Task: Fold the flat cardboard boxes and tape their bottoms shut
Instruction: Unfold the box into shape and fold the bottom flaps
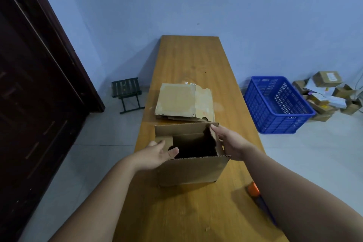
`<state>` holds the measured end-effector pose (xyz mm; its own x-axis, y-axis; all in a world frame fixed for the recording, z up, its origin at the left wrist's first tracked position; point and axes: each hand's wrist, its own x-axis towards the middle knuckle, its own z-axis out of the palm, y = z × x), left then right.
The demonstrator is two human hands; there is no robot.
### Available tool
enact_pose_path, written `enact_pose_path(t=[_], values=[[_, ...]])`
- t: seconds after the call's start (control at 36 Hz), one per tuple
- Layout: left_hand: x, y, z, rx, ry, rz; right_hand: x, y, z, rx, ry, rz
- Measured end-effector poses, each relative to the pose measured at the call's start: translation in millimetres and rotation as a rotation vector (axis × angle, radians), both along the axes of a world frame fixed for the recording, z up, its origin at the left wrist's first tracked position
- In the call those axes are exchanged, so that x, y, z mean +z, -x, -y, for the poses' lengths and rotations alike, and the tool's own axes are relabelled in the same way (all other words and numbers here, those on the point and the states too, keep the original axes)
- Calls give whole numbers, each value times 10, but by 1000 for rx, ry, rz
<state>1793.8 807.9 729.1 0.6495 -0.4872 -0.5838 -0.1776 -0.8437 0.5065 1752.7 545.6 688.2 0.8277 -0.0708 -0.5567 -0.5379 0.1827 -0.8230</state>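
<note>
Hands flank an opened cardboard box (193, 169) standing on the near half of a long wooden table (188, 61). The left hand (157, 153) lies at the box's left top edge with its fingers spread loose and the thumb hooked just over the rim; it grips nothing firmly. The right hand (230, 143) presses its open palm against the box's right side, fingertips reaching up to the far right corner of the upright flap; it too is spread rather than clenched. The box's top gapes, dark inside, with one flap folded inward on the left. Just beyond it lies a stack of flat cardboard (182, 100), still unfolded. An orange-and-blue object (253, 189) peeks out by the right forearm, too hidden to identify. On the floor to the right sit a blue plastic crate (275, 104) and a heap of small parcels (328, 94); to the left, a small dark folding stool (127, 92) and a dark door (29, 94).
</note>
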Motion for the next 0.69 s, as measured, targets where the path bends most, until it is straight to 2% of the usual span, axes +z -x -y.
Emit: enact_pose_path(t=[0.08,0.17,0.28,0.53,0.69], values=[[-74,-10,-103,12,111,-5,-112,122,38,-77,-7,-33],[-215,21,-173,143,288,43,-209,238,24,-87,10,-52],[-347,83,-233,253,405,124,-225,283,-26,-109,30,-27],[-531,177,-246,468,557,159,-195,364,-144,-130,100,30],[-578,264,-112,622,554,322,-198,436,-193,-147,102,2]])
